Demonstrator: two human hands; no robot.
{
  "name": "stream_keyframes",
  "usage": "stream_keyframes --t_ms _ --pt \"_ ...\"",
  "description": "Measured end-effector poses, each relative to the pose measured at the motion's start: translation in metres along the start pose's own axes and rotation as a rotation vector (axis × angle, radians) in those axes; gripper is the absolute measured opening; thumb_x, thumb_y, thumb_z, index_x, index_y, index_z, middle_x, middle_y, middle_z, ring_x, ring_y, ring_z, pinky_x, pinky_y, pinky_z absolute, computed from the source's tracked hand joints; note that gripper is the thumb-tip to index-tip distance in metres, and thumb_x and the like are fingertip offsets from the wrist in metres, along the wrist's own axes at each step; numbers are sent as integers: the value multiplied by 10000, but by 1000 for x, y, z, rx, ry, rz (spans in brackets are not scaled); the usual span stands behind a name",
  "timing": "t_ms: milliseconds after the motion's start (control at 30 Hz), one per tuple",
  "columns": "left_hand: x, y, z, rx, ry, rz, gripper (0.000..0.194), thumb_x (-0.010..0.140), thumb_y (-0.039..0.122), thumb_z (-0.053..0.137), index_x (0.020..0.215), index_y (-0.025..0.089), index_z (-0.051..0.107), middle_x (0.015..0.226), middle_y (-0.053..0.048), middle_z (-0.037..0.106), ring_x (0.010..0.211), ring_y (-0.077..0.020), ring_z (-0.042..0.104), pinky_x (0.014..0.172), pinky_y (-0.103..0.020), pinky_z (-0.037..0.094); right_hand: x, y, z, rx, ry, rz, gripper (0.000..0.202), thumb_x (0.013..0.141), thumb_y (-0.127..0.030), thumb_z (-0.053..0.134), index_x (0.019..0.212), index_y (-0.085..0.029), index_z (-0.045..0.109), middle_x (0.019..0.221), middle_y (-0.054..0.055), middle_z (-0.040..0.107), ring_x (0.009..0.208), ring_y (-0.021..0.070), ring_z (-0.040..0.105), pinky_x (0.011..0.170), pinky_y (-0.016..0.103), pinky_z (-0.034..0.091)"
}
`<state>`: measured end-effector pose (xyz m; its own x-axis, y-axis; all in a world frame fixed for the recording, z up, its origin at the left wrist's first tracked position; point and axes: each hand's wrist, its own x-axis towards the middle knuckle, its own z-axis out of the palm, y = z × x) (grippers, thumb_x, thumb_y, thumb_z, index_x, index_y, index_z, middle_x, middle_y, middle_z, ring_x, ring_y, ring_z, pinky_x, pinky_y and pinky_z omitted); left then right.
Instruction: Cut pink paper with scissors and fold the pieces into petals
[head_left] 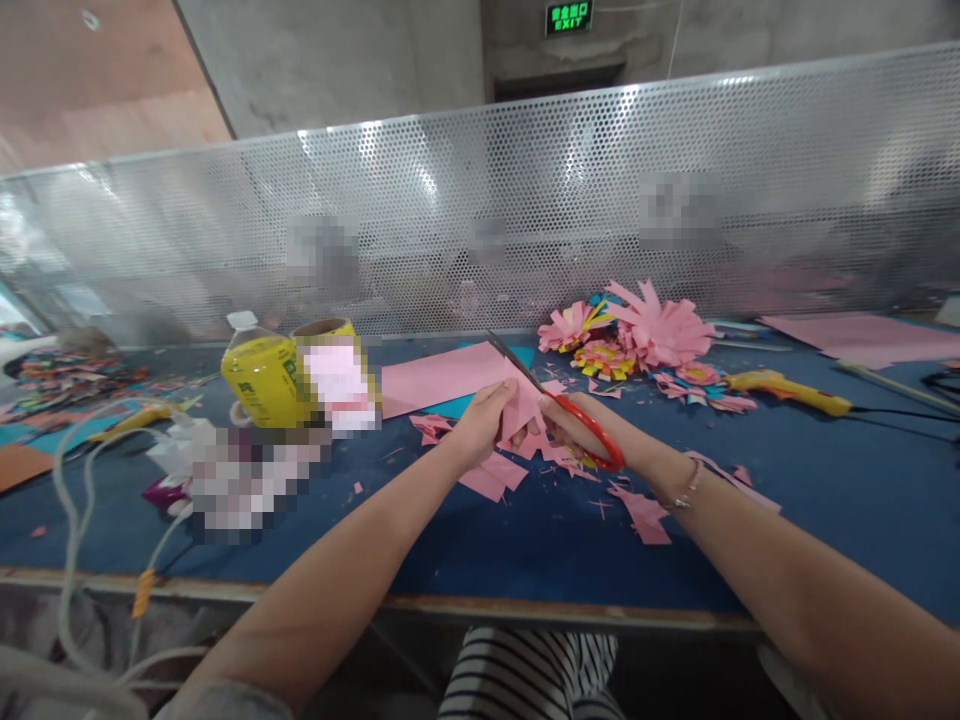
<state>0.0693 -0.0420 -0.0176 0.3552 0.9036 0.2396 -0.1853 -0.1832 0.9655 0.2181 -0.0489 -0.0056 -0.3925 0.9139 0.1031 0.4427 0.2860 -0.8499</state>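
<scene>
My left hand (pixel 484 425) pinches a small piece of pink paper (pixel 520 408) above the middle of the table. In my right hand (pixel 570 425) is a pair of scissors with red handles (pixel 606 450). Their dark blades point up and to the left, by the upper edge of the pink piece; whether they bite into it I cannot tell. Behind my hands lies a larger pink sheet (pixel 442 375), partly over a teal sheet (pixel 454 405). Pink offcuts (pixel 495 476) are scattered under and around both hands.
Pink and yellow paper flowers (pixel 660 325) are heaped at the back right, with a yellow glue gun (pixel 791 390) beside them. A yellow-labelled bottle (pixel 259 375) and a cardboard roll (pixel 360 350) stand left. White cables (pixel 71 500) hang over the left edge. A perforated metal screen (pixel 450 220) closes the back.
</scene>
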Motion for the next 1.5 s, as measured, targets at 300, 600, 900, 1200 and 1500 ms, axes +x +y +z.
stream_keyframes --t_ms 300,600,900,1200,1500 --pt "8 -3 -4 31 206 -16 260 718 392 450 647 144 478 512 -1 508 422 -92 445 408 -219 343 24 34 -37 -856 290 -43 301 720 -411 442 762 -136 557 800 145 616 741 229 587 613 278 411" --pt "12 -4 -14 350 272 59 297 637 303 547 467 153 356 474 57 249 439 -46 256 424 -186 228 25 44 -38 -834 324 -81 312 750 -326 413 833 -74 578 918 182 580 917 230 520 805 327 366" --pt "14 -11 -16 291 263 98 192 582 277 607 670 136 510 585 23 487 498 -57 419 492 -201 350 29 29 -4 4 41 -250 258 712 -385 456 611 -150 491 576 -19 464 537 85 471 543 222 430" --pt "8 -3 -1 51 144 -2 233 620 338 582 690 134 497 622 20 511 576 -78 517 625 -258 442 27 26 -2 -48 196 -246 300 633 -380 556 501 -161 399 471 -52 377 442 56 340 430 198 275" --pt "10 -9 -5 154 167 -14 157 593 114 498 745 146 524 650 30 510 538 -49 478 479 -161 377 27 27 2 36 168 -269 267 609 -331 585 529 -162 394 506 -55 372 463 55 360 441 202 335"
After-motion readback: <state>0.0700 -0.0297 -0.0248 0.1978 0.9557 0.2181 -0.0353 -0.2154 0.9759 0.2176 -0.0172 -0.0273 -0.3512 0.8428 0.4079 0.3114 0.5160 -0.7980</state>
